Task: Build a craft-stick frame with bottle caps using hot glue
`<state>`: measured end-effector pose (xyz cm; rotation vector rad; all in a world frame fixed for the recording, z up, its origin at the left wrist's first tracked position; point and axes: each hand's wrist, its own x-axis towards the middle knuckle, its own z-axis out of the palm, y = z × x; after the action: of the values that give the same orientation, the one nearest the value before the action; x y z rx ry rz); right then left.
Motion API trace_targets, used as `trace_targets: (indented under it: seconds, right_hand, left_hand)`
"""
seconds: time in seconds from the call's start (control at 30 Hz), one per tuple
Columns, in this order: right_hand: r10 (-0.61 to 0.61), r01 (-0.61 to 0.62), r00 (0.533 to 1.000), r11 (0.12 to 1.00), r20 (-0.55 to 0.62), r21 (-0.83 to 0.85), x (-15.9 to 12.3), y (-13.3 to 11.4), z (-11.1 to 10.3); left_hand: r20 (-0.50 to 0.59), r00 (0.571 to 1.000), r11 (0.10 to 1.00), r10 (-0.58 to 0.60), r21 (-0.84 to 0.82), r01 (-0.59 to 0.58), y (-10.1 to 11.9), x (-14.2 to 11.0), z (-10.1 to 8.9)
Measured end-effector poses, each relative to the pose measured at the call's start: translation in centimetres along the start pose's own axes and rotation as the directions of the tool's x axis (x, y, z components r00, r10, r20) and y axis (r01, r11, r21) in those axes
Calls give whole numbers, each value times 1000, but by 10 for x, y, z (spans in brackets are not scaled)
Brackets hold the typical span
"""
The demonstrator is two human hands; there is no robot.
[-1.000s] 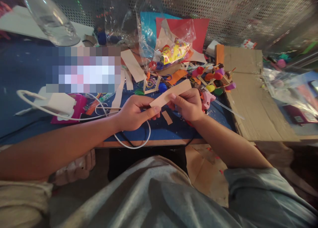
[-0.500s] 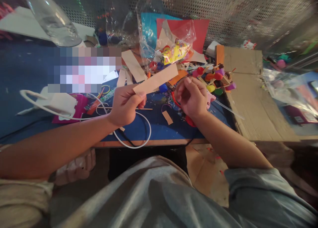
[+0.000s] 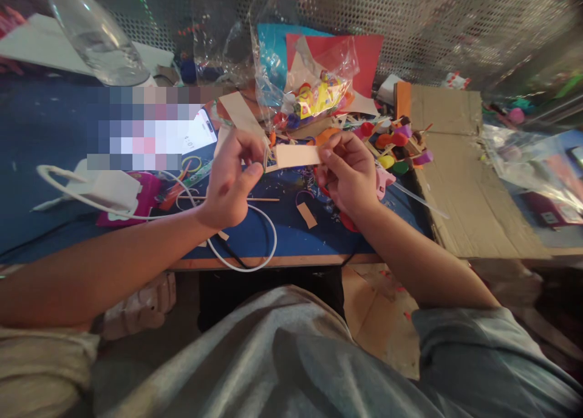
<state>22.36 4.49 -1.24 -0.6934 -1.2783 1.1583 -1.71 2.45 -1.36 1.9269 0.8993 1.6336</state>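
A short pale strip of paper or card [image 3: 297,156] is pinched at its right end between the thumb and fingers of my right hand [image 3: 350,174]. Just left of the strip is my left hand [image 3: 230,184], its thumb and fingers apart and holding nothing. Beneath the hands, a small tan piece of card [image 3: 306,215] lies on the blue tabletop beside a thin purple loop. Red handles [image 3: 348,222], probably of scissors, are partly covered by my right hand and wrist. A pink object [image 3: 385,182] shows behind that hand.
A white cable [image 3: 274,242] loops over the front table edge from a white charger [image 3: 112,184]. A lit phone [image 3: 200,132] lies at left, near a tilted bottle [image 3: 102,47]. Colourful bits [image 3: 394,140] heap behind my right hand, beside flat cardboard [image 3: 473,187].
The strip has passed from my left hand to my right hand and now lies nearly level. My left fingers have opened; my right fingers have closed on the strip's end.
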Motion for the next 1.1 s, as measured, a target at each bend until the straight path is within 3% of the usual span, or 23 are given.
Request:
trace_targets:
  seconds: [0.1,0.17,0.3,0.43,0.6,1.1]
  right_hand:
    - [7,-8,997,1000,-72,-9,2,3,-2]
    - [9,-12,997,999,-81,-42,3,4,-3]
    - [30,-36,995,997,-94,-62,3,3,-2]
    - [45,-49,994,998,-101,-35,3,2,-1]
    - [12,-17,995,999,-95,-49,4,4,-3]
    - [-91,72,991,981,-101,-182,-1,-1,0]
  left_hand:
    - [-83,994,983,66,178,-51,-20,2,0]
    - [-48,999,958,23,286,-8,-28,2,0]
    - [-12,999,941,-36,336,37,-35,-1,0]
    - [1,996,942,-86,325,81,-38,-1,1]
    - [32,997,956,-69,287,57,-39,3,2]
    - [24,995,991,-102,86,99,-20,5,5]
